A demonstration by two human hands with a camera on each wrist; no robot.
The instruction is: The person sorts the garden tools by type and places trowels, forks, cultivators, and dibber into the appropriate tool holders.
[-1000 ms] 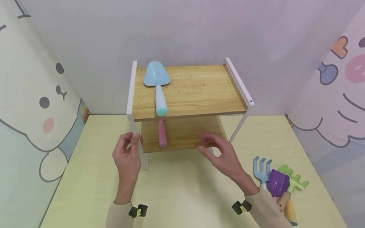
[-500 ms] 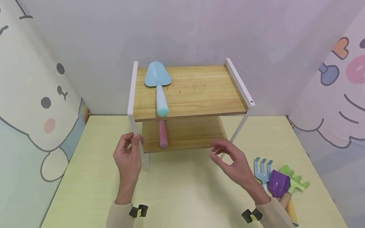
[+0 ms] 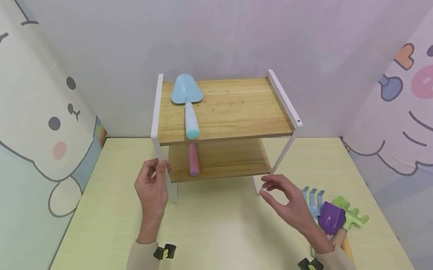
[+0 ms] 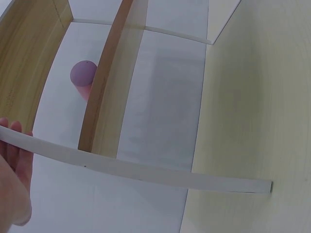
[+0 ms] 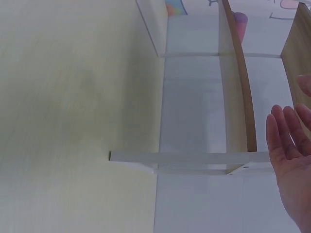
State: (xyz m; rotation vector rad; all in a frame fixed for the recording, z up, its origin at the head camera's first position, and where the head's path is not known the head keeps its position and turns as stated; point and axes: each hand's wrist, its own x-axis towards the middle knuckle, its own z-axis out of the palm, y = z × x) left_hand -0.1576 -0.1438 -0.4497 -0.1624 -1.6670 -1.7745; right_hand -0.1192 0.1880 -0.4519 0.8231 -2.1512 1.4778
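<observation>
A two-tier wooden shelf [image 3: 238, 109] with white side frames stands against the back wall. My left hand [image 3: 152, 184] grips its front left post [image 4: 146, 172], the fingers behind it and the thumb in front. On the upper board lies a light blue toy trowel [image 3: 186, 89], its handle towards me. A pink handle [image 3: 193, 161] sticks out over the lower board, its far end hidden beneath the upper one. My right hand [image 3: 289, 203] hovers in front of the shelf's lower right corner, fingers loosely curved and holding nothing.
Right of my right hand, toy garden tools lie piled on the table [image 3: 222, 243]: a blue fork [image 3: 313, 202], a purple shovel [image 3: 332, 218], a green rake [image 3: 352, 215] and a yellow handle [image 3: 347, 250]. Cartoon-printed cloth walls [image 3: 226, 24] enclose the back and sides.
My right hand has moved from in front of the lower board to the right and towards me, now partly covering the blue fork. The left hand stays on the post.
</observation>
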